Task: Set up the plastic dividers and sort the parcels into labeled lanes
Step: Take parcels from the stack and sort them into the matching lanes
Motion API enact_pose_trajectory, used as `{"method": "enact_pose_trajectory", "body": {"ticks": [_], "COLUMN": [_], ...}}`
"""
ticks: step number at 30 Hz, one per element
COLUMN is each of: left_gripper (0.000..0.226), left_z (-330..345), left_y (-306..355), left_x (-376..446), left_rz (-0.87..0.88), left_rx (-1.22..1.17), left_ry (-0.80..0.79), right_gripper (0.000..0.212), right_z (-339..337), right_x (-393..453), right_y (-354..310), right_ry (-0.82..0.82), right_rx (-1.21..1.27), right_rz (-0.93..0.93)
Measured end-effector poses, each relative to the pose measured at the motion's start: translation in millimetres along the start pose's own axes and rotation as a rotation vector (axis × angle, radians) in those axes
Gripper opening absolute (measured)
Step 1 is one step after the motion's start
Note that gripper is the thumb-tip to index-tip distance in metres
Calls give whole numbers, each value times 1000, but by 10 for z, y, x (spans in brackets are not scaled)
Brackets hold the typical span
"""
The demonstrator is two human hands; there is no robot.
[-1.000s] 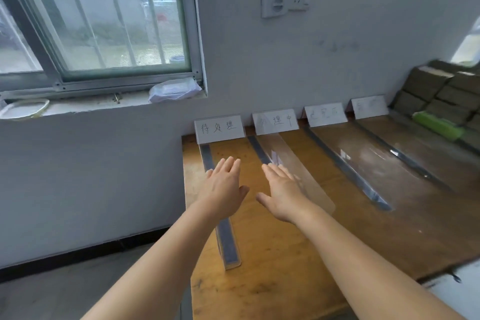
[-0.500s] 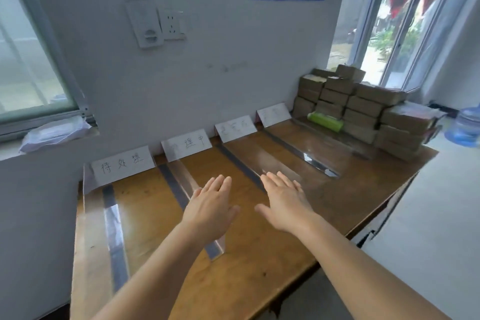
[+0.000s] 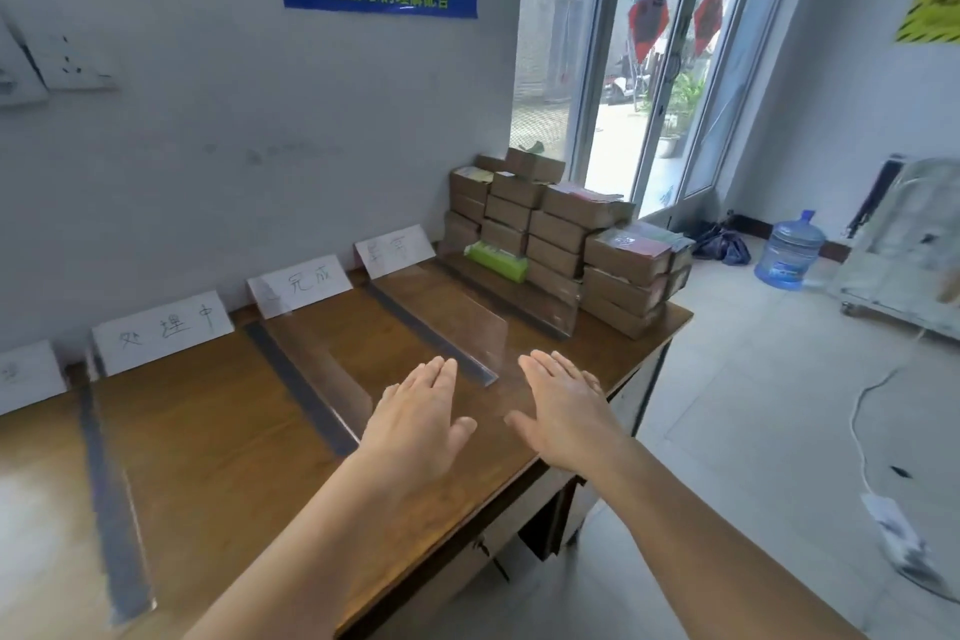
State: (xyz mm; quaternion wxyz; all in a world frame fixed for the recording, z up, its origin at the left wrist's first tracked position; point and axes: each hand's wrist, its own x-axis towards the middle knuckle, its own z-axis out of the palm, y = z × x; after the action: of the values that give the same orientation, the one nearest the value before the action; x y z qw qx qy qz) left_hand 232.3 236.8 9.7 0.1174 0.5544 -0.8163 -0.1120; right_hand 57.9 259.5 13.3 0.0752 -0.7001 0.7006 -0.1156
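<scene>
- Head view: at the far left, against the wall, a white label card [image 3: 28,376] is cut off by the frame edge.
- A clear plastic divider [image 3: 111,509] with a dark strip along its base runs from far to near on the wooden table [image 3: 218,457].
- Next right, the card reading 处理中 [image 3: 162,330] leans on the wall.
- A second clear divider [image 3: 311,379] stands on the table, its near end just beside my left hand.
- A third card [image 3: 300,285] stands behind that lane.
- My left hand [image 3: 421,418] hangs above the table, palm down, fingers straight and together, gripping nothing.
- A third divider [image 3: 441,327] ends between my two hands' fingertips.
- A fourth card [image 3: 395,250] stands at the wall.
- My right hand [image 3: 563,405] hangs over the table's right edge, fingers straight, gripping nothing.
- The brown parcels [image 3: 561,234] are stacked at the far right corner, a green one [image 3: 496,259] among them.
- A blue water jug [image 3: 788,250] stands on the tiled floor, far right.
</scene>
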Motion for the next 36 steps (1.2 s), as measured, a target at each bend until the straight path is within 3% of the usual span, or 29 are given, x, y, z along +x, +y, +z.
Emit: {"method": "enact_pose_trajectory", "body": {"ticks": [14,25,31,36], "left_gripper": [73,72,74,75], "left_z": [417,771,988,1207], "left_y": [1239,1818,2044,2258], "left_x": [1438,2920,3395,3707], "left_rz": [209,210,123,-54], "left_rx": [-29,-135,-257,-365], "left_ry": [8,-47,-48,0], "right_gripper": [66,57,62,64], "right_z": [-406,-822,-850,-909], "right_x": [552,1559,2003,2436], "right_y": [1684,2849,3331,3776], "right_ry": [148,159,183,207], "right_rx": [46,107,224,337], "right_rz": [158,219,251,228]}}
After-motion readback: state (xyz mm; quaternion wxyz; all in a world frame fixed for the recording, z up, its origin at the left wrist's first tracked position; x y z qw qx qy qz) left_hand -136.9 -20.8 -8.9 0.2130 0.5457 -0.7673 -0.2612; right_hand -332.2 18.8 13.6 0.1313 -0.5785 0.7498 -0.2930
